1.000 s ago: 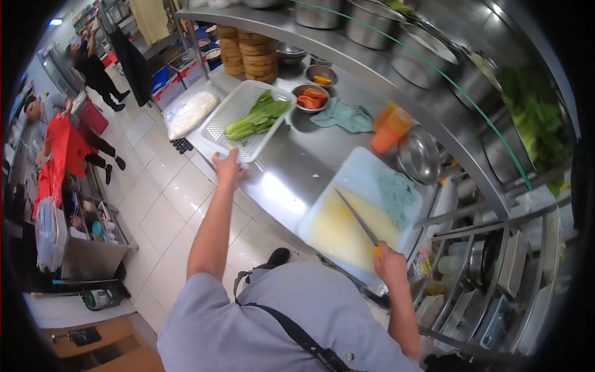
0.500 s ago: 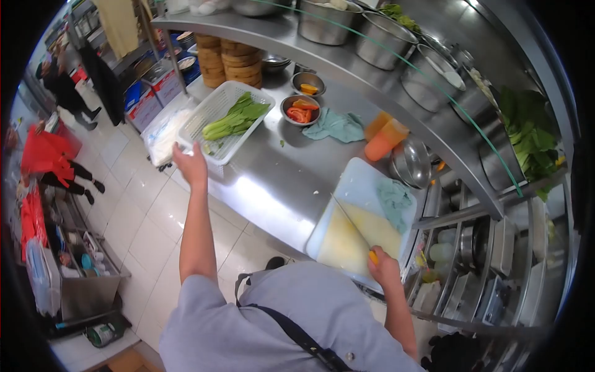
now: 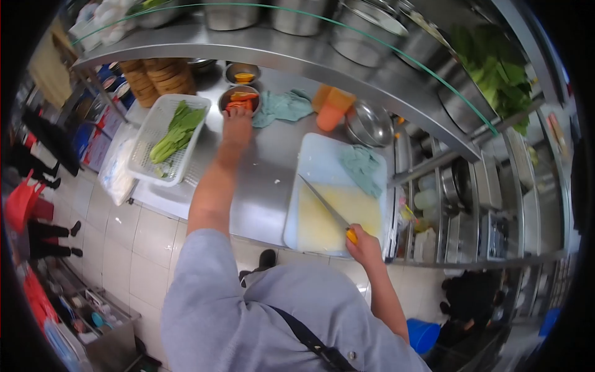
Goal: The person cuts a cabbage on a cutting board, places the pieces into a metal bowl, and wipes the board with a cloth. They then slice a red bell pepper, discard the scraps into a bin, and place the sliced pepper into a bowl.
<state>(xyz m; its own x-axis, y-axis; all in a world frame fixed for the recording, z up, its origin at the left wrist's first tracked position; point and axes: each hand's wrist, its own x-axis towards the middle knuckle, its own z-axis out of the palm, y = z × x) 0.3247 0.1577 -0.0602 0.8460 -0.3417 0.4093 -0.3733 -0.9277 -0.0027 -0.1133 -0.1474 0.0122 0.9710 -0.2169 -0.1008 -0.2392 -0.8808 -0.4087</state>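
Overlapping a far-left bowl (image 3: 257,99), the left hand (image 3: 237,128) hides its grip from me; near right, the right hand (image 3: 365,244) clutches a knife (image 3: 326,204).

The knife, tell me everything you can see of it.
The knife has a long, slim blade that looks like grey metal and tapers to a point. Its handle shows yellow just ahead of the right hand, which grips it and hides the rest. The blade slants over the cutting board, tip pointing forward and to the person's left. Whether it touches the board can't be told.
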